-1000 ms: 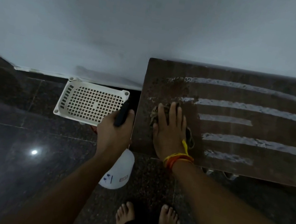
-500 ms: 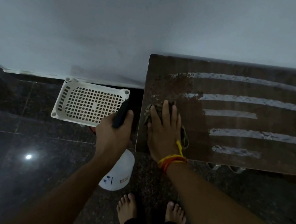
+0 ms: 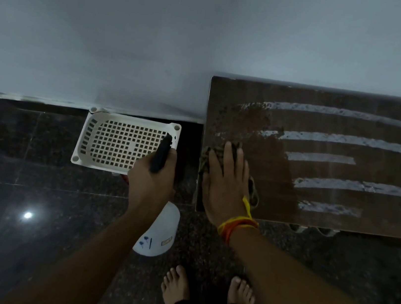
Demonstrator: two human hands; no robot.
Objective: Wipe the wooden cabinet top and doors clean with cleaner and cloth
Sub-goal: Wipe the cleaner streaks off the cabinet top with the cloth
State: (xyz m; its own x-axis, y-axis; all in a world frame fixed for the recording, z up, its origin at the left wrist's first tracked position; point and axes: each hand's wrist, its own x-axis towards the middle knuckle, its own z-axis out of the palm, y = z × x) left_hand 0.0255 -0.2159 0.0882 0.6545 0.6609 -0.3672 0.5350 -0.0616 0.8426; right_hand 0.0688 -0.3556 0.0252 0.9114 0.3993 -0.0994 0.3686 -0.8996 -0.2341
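The dark wooden cabinet top (image 3: 347, 173) fills the right side, crossed by several white streaks of cleaner (image 3: 346, 141). My right hand (image 3: 225, 189) lies flat, fingers straight, pressing a dark crumpled cloth (image 3: 253, 189) onto the top's front left corner. The cloth shows only around my fingers and palm. My left hand (image 3: 151, 181) grips the black trigger head of a white spray bottle (image 3: 158, 234), held over the floor left of the cabinet. The cabinet doors are out of sight below the top's front edge.
A white perforated plastic basket (image 3: 87, 135) sits on the dark polished floor (image 3: 17, 202) against the pale wall (image 3: 158, 41), left of the cabinet. My bare feet (image 3: 175, 286) stand close to the cabinet's front left corner.
My right hand slid the cloth left to the cabinet's left edge, and the streaks' left ends got wiped. The left hand with the bottle stayed put.
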